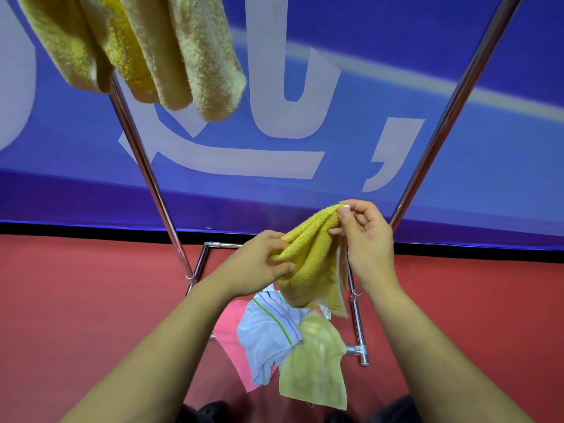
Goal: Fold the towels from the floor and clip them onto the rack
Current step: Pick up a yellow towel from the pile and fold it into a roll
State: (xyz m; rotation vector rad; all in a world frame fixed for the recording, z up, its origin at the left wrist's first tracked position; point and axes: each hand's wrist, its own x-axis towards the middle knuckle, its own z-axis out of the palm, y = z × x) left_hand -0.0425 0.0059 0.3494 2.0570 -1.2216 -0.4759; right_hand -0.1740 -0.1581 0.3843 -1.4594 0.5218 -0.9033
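Behind, large pale letters on the blue banner (305, 166) are cropped and unreadable. Both hands, left hand (259, 264) and right hand (366, 236), pinch the yellow towel (311, 264) above floor towels (283, 337); clips unseen.

A single head-worn camera looks forward and steeply down from the person's standing height, with wide-angle bending toward the edges. Both forearms enter from the bottom corners, at 7 and 5 o'clock, and meet just below centre, close to the lens. The red floor (91, 300) fills the lower half, farther off. The blue banner (396, 71) fills the upper half, facing the camera. Hanging towels (137, 50) loom very near at 11 o'clock. No second view exists.
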